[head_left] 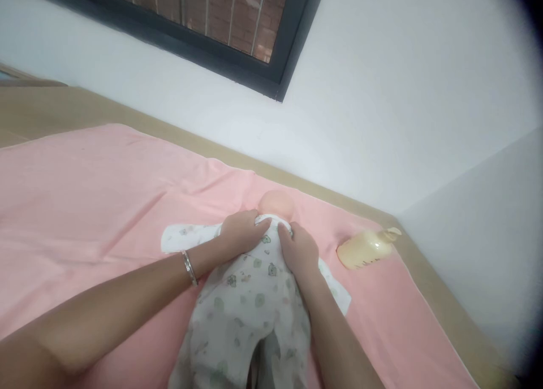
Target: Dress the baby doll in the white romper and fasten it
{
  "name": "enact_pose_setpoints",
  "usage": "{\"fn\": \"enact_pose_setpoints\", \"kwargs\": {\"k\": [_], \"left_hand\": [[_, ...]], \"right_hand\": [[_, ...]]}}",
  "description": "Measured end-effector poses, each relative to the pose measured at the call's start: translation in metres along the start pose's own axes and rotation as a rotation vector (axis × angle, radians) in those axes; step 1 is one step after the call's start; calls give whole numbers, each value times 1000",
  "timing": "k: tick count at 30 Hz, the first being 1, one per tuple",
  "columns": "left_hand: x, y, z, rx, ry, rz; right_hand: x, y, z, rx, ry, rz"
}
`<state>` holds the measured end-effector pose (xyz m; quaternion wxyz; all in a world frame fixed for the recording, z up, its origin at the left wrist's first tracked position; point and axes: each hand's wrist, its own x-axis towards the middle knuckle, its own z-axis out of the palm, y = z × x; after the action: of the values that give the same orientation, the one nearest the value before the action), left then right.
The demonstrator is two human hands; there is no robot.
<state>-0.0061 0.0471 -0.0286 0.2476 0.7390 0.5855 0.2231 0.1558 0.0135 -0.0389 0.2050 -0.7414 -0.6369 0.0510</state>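
Observation:
A baby doll lies on its back on a pink sheet, its head toward the wall. It wears a white romper printed with small green figures. My left hand rests on the doll's left shoulder, fingers curled and pinching the romper's collar. A silver bangle sits on that wrist. My right hand grips the collar on the other side, fingers closed on the cloth. Both hands meet just under the doll's chin.
A cream pump bottle lies on its side on the sheet to the right of the doll. The sheet covers a tan mattress set in a corner of white walls. A dark-framed window is above.

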Motion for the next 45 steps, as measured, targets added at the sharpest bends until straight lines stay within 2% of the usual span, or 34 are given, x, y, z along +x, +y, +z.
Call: {"fn": "enact_pose_setpoints", "kwargs": {"k": [9, 17, 28, 45], "left_hand": [[2, -6, 5, 13, 37, 35], [3, -5, 4, 23, 28, 43], [3, -5, 5, 28, 25, 33], [3, -6, 6, 8, 41, 48]], "right_hand": [[-1, 0, 0, 13, -1, 2], [-1, -4, -7, -51, -97, -6], [0, 0, 0, -38, -37, 5], [1, 0, 0, -34, -33, 5]]}}
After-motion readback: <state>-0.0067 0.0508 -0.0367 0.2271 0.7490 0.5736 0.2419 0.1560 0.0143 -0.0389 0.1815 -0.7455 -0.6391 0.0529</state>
